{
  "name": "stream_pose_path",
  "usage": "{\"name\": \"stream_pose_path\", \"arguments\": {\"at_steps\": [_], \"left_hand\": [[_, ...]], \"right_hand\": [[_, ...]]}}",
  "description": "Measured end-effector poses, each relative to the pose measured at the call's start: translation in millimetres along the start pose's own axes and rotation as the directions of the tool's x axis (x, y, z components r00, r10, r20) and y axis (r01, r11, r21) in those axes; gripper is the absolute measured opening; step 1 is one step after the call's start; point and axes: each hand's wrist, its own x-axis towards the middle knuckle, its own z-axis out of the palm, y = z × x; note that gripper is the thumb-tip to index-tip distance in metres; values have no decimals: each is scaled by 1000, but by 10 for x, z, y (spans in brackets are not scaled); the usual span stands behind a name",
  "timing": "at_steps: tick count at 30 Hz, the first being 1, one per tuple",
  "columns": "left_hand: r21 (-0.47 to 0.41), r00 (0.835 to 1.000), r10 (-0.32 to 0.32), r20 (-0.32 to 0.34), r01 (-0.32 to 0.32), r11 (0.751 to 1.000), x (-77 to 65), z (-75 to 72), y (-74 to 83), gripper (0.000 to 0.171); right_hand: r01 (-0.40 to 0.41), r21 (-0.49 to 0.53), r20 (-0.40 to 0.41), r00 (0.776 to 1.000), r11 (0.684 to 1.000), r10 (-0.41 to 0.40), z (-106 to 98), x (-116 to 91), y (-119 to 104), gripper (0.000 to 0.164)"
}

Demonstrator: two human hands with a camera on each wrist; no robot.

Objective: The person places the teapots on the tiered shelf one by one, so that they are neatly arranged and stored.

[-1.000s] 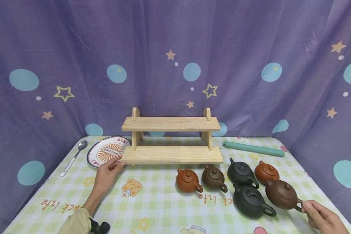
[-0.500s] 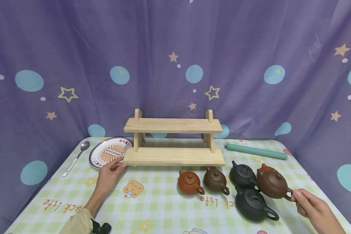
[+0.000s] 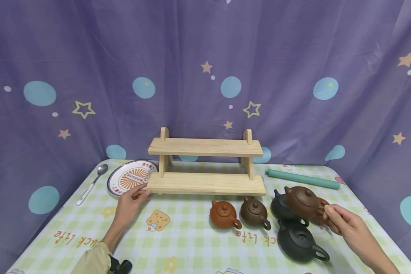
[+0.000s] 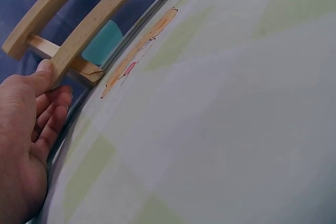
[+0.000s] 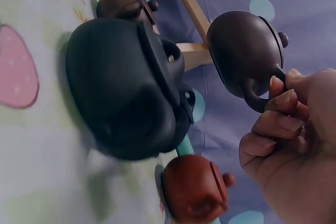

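My right hand [image 3: 349, 230] pinches the handle of a dark brown teapot [image 3: 302, 201], held up off the table in the head and right wrist views. Below it, two black teapots [image 3: 298, 242] stand close together. A reddish-orange teapot [image 5: 191, 187] sits to their right, mostly covered by the held teapot and hand in the head view. Left of the black pair are another reddish-orange teapot [image 3: 222, 216] and a smaller brown teapot [image 3: 252, 213]. My left hand [image 3: 130, 203] grips the left end of a two-tier wooden shelf [image 3: 205, 183], thumb on top of the lower board, fingers beneath.
A patterned plate [image 3: 123, 179] lies partly behind the shelf's left end, with a spoon [image 3: 92, 184] farther left. Behind the teapots at the right lies a green rolled-up rod [image 3: 303, 179]. A checked cloth [image 3: 191, 247] covers the table; a purple curtain [image 3: 191, 38] hangs behind.
The right hand has carried the brown teapot up and leftward, from the right of the black teapots to above the rear one. The left hand keeps its place on the shelf.
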Motion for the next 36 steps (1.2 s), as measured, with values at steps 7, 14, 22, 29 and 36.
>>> {"name": "stream_pose_path", "arguments": {"at_steps": [7, 14, 22, 29, 36], "left_hand": [[10, 1000, -13, -3, 13, 1000, -2, -7, 14, 43], [1, 1000, 4, -14, -4, 1000, 3, 2, 0, 41], [17, 1000, 5, -20, -5, 1000, -2, 10, -17, 42], [-2, 1000, 0, -15, 0, 1000, 9, 13, -5, 41], [-1, 1000, -13, -10, 13, 1000, -8, 8, 19, 41]], "right_hand": [[36, 2, 14, 999, 999, -36, 111, 171, -118, 26], [104, 179, 131, 983, 978, -128, 207, 372, -214, 29], [62, 196, 149, 985, 979, -92, 317, 557, -317, 31], [94, 146, 116, 987, 985, -111, 434, 694, -402, 33], [49, 175, 121, 990, 983, -71, 562, 842, -477, 38]]}}
